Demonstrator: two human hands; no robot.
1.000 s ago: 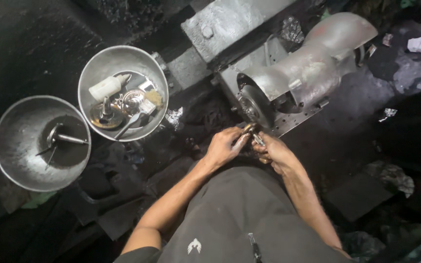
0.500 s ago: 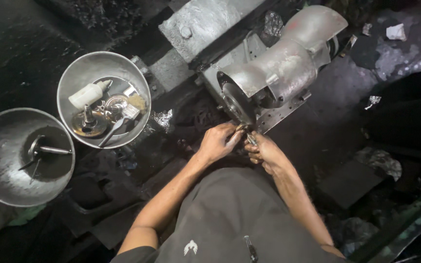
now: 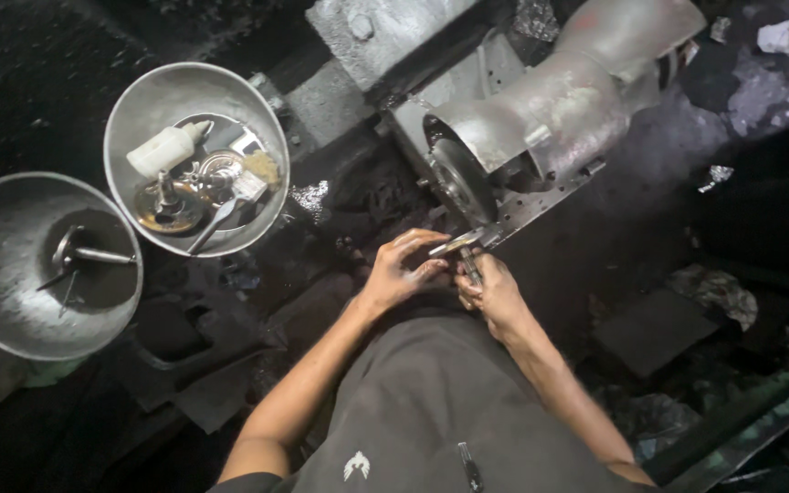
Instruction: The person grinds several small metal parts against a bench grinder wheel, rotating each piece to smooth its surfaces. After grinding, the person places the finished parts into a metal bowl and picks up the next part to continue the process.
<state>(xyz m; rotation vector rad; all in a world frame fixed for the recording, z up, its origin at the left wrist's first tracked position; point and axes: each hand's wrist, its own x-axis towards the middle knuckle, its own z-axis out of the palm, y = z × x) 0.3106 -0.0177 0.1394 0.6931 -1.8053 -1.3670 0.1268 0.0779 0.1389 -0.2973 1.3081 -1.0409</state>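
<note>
1. A dark, grimy floor [image 3: 66, 82] carries everything, black with soot and debris
2. Two round metal bowls sit on it at the left, touching: a near bowl [image 3: 11, 228] and a far bowl [image 3: 152, 100]
3. A grey grinding machine [image 3: 550, 100] stands at the top right
4. A flat dark slab [image 3: 655, 329] and crumpled scraps [image 3: 778, 36] lie to the right

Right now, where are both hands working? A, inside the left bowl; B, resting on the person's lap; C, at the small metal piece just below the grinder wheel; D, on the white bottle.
C: the left hand and right hand meet around a small metal piece just below the grinder wheel, well away from both bowls and the white bottle.
</note>
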